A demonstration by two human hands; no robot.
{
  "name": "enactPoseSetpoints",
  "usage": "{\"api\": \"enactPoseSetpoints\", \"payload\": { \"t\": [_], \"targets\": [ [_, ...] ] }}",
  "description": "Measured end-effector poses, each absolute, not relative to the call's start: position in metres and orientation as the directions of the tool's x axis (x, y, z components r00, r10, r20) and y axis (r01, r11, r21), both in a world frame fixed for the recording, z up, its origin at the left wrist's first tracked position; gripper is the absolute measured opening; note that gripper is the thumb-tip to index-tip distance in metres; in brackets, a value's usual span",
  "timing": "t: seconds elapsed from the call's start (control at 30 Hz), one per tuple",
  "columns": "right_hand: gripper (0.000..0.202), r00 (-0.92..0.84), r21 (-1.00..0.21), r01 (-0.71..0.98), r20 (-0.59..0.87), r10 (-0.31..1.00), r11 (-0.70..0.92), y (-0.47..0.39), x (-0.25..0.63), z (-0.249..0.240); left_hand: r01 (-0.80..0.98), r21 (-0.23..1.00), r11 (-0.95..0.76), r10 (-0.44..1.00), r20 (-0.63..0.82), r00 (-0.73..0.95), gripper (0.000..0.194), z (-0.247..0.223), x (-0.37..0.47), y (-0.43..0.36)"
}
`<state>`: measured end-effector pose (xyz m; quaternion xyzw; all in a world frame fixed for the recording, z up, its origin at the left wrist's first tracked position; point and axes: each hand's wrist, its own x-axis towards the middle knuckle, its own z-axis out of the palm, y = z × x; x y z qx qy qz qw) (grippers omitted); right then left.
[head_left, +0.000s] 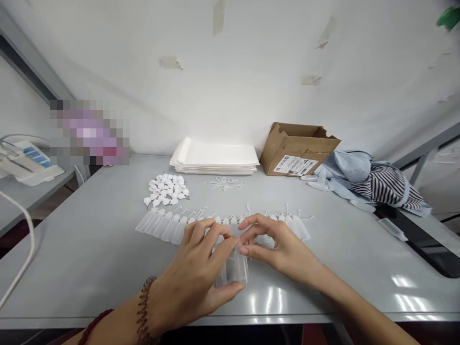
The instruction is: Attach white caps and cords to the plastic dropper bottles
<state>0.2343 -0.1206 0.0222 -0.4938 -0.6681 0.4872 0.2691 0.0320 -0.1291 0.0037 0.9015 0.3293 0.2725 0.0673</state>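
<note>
Near the front edge of the table, my left hand (196, 268) is closed around a small clear plastic sleeve (236, 270), with its thumb at the lower end and fingers at the top. Against the upper right corner of that sleeve, my right hand (278, 247) pinches with thumb and fingertips; exactly what lies between them is partly hidden. Behind both hands stretches a row of similar translucent sleeves (163, 227), lying flat, with white cords at their far ends. My hands cover the middle of this row.
Small white pieces (168, 188) lie heaped at the left, beside loose white cords (226, 182). A stack of white sheets (219, 155) and an opened cardboard box (298, 148) stand by the wall. Bundled cloth (384, 182) and a black flat object (424, 244) are at right.
</note>
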Motion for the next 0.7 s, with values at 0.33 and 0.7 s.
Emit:
{"api": "enactPoseSetpoints", "payload": {
  "t": [0.33,0.7],
  "targets": [
    [0.022,-0.593,-0.461,0.611,0.272,0.757,0.644,-0.136,0.23,-0.009,0.599,0.375,-0.707,0.7,0.252,0.668,0.038,-0.008,0.027,-0.134],
    [0.031,-0.673,-0.253,0.619,0.318,0.668,0.744,-0.137,0.229,-0.019,0.634,0.336,-0.697,0.707,0.178,0.684,0.03,-0.014,0.029,-0.135]
  ]
}}
